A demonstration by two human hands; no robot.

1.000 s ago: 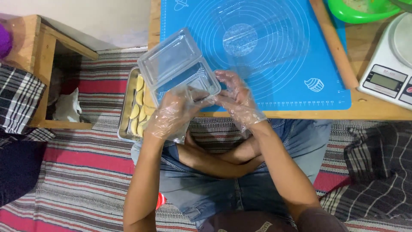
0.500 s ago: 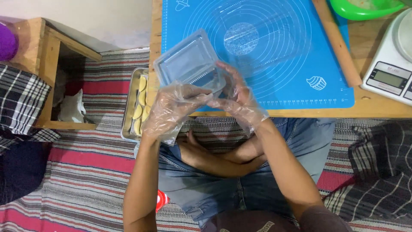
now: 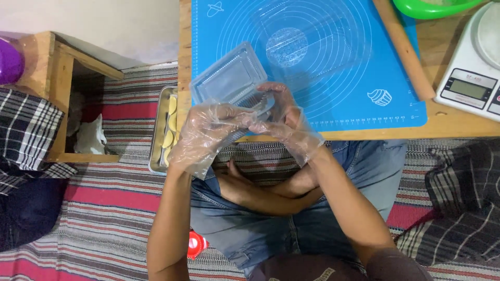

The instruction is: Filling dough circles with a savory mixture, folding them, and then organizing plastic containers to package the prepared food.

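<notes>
Gloved hands (image 3: pixel 250 127) gripping clear plastic container (image 3: pixel 229 80), blue mat (image 3: pixel 338 62) beneath

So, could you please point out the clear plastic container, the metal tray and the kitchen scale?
clear plastic container (image 3: pixel 225 79): head view, on its open lid.
metal tray (image 3: pixel 157 136): head view, on its left rim.
kitchen scale (image 3: pixel 469 89): head view, on its display.

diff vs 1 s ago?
The clear plastic container, open a second ago, has been folded nearly shut and tilted, staying above the table edge. Left hand and right hand keep gripping it. Metal tray, blue mat, scale unchanged.
</notes>
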